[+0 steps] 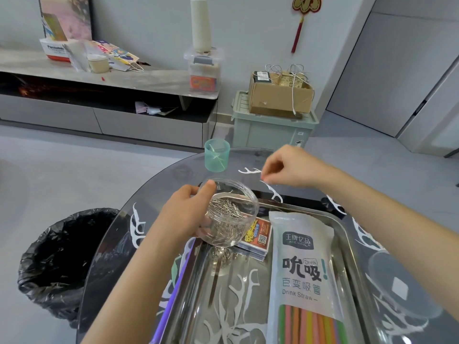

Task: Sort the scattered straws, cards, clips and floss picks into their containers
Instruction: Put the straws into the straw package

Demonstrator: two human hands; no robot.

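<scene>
Head view: both grips busy, clip jar lifted.
My left grip (183,212) curls round the clip jar (231,219) above the tray's (347,232) far end; my right grip (290,167) pinches a small thin item (262,175), unidentifiable, near the surface's (159,194) far edge beside floss picks (248,171).

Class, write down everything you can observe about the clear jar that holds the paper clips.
The clear jar is round, wide-mouthed and transparent, plastic by its look, with no lid on. A loose heap of silver paper clips lies inside. It sits roughly upright. The left hand grips it, thumb on the far rim, fingers curled round the wall. It is over the far left corner of the steel tray, partly hiding a card box; whether its base touches the tray cannot be told.
</scene>
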